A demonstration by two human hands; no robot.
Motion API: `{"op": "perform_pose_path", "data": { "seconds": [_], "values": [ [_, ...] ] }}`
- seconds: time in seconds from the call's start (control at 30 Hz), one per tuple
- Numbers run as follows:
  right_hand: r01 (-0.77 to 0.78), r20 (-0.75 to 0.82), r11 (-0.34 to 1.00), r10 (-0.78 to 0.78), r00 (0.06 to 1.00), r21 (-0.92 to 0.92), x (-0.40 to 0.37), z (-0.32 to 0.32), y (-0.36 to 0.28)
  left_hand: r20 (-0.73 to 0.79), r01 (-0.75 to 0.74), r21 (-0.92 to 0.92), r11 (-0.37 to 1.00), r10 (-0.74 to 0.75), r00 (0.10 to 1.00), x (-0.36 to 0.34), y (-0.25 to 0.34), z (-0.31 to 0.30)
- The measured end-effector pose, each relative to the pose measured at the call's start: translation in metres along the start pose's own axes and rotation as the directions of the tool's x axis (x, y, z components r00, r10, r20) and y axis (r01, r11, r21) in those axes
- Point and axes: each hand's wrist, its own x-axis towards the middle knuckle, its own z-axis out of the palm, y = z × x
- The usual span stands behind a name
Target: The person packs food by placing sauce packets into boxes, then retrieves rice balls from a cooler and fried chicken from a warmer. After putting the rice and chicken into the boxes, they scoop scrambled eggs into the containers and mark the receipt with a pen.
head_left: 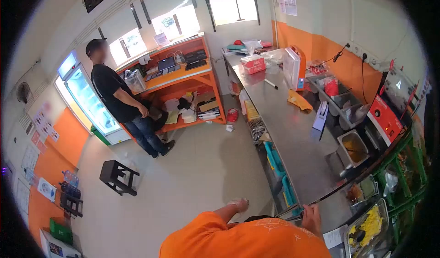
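My left hand hangs low over the tiled floor, away from the counter. It looks pale, perhaps gloved, and its fingers are too indistinct to read. At the near corner of the steel counter, my right hand rests by the edge with its fingers apart, and I see nothing in it. Right of that hand lie a white paper and a metal tray with yellow food and a dark utensil. Farther up the counter are a metal container of brownish sauce and a lilac dispenser-like object.
A person in black stands by an orange-framed desk and a lit fridge. A black stool stands on the floor. Along the counter are a red-fronted machine, grey bins and an orange cloth. Teal trays sit beneath.
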Motion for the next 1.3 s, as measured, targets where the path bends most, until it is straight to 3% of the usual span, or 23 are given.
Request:
{"op": "perform_pose_path", "data": {
  "seconds": [0.03,0.07,0.1,0.17,0.27,0.37,0.4,0.5,0.6,0.7,0.8,0.9,0.97,1.03,1.07,1.1,1.13,1.17,1.2,1.23,1.27,1.3],
  "values": [
    [0.033,0.034,0.999,-0.032,0.999,-0.037,0.003,0.001,0.002,0.019,0.100,-0.037,0.994,-0.100,0.995,0.009,-0.012,0.034],
    [-0.024,0.196,1.000,0.026,0.980,-0.011,0.007,-0.009,-0.004,0.030,0.187,-0.123,0.975,-0.185,0.982,0.002,-0.014,0.040],
    [-0.019,0.203,0.996,0.036,0.978,-0.084,0.005,-0.004,-0.002,0.041,0.271,-0.207,0.940,-0.268,0.962,-0.007,-0.015,0.045],
    [-0.011,0.215,0.973,0.062,0.975,-0.232,0.001,0.012,0.007,0.073,0.386,-0.460,0.799,-0.400,0.914,-0.075,0.001,-0.009],
    [0.051,0.141,0.946,-0.006,0.990,-0.320,-0.005,0.032,0.022,0.074,0.354,0.004,0.935,-0.353,0.933,-0.071,-0.029,0.067],
    [0.082,0.144,0.925,-0.030,0.989,-0.372,-0.007,0.037,0.031,0.156,0.550,-0.332,0.766,-0.531,0.833,-0.099,-0.034,0.058],
    [0.073,0.153,0.921,-0.014,0.988,-0.383,-0.007,0.040,0.033,0.087,0.580,-0.409,0.705,-0.603,0.793,-0.116,-0.021,0.035],
    [0.056,0.177,0.915,0.017,0.984,-0.399,-0.007,0.042,0.034,-0.012,0.553,-0.381,0.741,-0.602,0.798,-0.102,-0.029,0.055],
    [0.037,0.220,0.923,0.052,0.974,-0.384,-0.005,0.034,0.027,0.010,0.522,-0.463,0.717,-0.584,0.811,-0.078,-0.027,0.054],
    [-0.005,0.294,0.925,0.126,0.947,-0.380,-0.002,0.024,0.016,0.083,0.502,-0.532,0.682,-0.548,0.832,-0.078,0.003,0.012],
    [-0.012,0.300,0.923,0.138,0.944,-0.385,-0.002,0.023,0.014,-0.047,0.355,-0.500,0.790,-0.434,0.899,-0.088,0.027,-0.011],
    [-0.009,0.300,0.931,0.128,0.945,-0.365,-0.001,0.023,0.013,-0.194,0.278,-0.305,0.911,-0.346,0.918,-0.053,0.004,0.051],
    [-0.036,0.268,0.938,0.135,0.954,-0.346,-0.002,0.024,0.012,-0.180,0.291,-0.548,0.785,-0.450,0.875,-0.055,-0.006,0.053],
    [-0.005,0.203,0.974,0.053,0.978,-0.228,-0.004,0.024,0.013,-0.203,0.313,-0.617,0.722,-0.530,0.823,-0.061,-0.013,0.053],
    [0.185,-0.025,0.963,-0.194,0.981,-0.197,-0.011,0.024,0.010,-0.393,0.197,-0.621,0.759,-0.518,0.760,-0.062,-0.022,0.064],
    [0.041,-0.051,0.988,-0.034,0.998,0.149,-0.021,0.029,0.011,-0.559,0.056,-0.610,0.791,-0.479,0.677,-0.054,-0.031,0.071],
    [0.140,0.006,0.977,-0.143,0.990,0.162,-0.032,0.033,0.013,-0.483,0.107,-0.613,0.783,-0.479,0.733,-0.058,-0.020,0.042],
    [0.154,0.167,0.988,-0.154,0.974,0.010,-0.043,0.012,-0.001,-0.645,-0.031,-0.376,0.926,-0.238,0.726,-0.039,-0.035,0.052],
    [0.179,0.337,0.976,-0.129,0.933,-0.121,-0.047,-0.018,-0.021,-0.390,0.051,-0.620,0.783,-0.363,0.846,-0.039,-0.018,0.026],
    [0.058,0.130,0.993,-0.071,0.989,0.101,-0.063,0.012,-0.010,-0.552,-0.158,-0.406,0.900,-0.104,0.827,-0.013,-0.031,0.039],
    [0.038,-0.084,0.937,-0.009,0.996,0.346,-0.080,0.040,-0.001,-0.424,-0.187,-0.353,0.917,0.021,0.905,0.000,-0.043,0.055],
    [0.013,-0.036,0.998,-0.010,0.999,0.063,-0.089,0.018,-0.004,-0.306,-0.218,-0.298,0.929,0.124,0.944,0.002,-0.024,0.022]
  ]
}}
